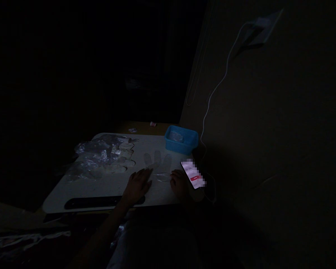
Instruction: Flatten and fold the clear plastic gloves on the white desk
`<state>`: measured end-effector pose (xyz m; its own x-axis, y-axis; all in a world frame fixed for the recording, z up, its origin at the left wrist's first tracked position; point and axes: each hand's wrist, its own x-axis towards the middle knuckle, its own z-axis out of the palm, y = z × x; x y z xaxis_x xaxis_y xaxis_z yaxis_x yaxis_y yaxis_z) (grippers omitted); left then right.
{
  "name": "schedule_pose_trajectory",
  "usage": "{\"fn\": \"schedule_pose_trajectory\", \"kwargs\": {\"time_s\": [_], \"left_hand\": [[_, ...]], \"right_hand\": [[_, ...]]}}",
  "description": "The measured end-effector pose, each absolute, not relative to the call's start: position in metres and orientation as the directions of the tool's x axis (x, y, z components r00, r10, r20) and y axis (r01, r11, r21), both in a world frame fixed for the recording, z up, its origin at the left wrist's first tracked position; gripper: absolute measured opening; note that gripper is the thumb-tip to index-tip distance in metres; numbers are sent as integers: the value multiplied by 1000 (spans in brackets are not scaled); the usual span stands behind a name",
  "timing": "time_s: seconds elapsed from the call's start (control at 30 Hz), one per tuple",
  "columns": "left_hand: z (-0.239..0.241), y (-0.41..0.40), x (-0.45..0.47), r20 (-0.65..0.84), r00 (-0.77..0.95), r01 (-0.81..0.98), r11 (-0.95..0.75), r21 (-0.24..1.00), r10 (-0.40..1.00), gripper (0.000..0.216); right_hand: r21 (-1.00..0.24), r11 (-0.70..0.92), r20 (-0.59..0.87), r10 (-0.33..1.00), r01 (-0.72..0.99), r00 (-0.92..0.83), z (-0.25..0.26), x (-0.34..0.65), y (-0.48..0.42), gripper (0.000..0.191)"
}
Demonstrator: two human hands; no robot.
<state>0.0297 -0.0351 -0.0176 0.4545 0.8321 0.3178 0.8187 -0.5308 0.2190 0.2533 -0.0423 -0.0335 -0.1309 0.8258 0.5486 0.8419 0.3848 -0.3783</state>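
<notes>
Little light falls on the white table top. My left hand rests low over it, fingers stretched and slightly apart, at the left of a thin clear plastic piece. On the other side of that piece is my right hand, its fingers loosely bent and apart, the tips close to the plastic's right edge; whether they touch it is too dark to tell. Grey finger-shaped patches lie just beyond the plastic, perhaps shadows. A lit phone lies right beside my right hand.
Crumpled clear plastic covers the left of the table, near pale rounded shapes. A blue basket with clear plastic inside stands at the back right. A white cable hangs along the wall. A dark slot runs along the front edge.
</notes>
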Motion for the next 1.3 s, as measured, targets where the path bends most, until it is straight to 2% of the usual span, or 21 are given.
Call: {"fn": "schedule_pose_trajectory", "kwargs": {"time_s": [0.17,0.33,0.6,0.77,1.3], "left_hand": [[-19,-35,29,333,465,813,-544,208,821,47],[-17,-36,27,360,540,751,-628,201,761,45],[-18,-35,29,276,729,641,-766,45,627,45],[-23,-34,30,238,773,605,-796,-1,588,48],[-19,-37,31,226,741,632,-771,84,632,48]], "right_hand": [[-391,368,544,832,844,-110,-31,252,-43,27],[-346,367,526,838,863,-146,-31,251,-43,25],[-298,375,504,843,878,-189,-30,250,-43,22],[-279,376,504,840,883,-198,-28,249,-43,22],[-330,329,476,867,885,-145,-29,251,-45,29]]}}
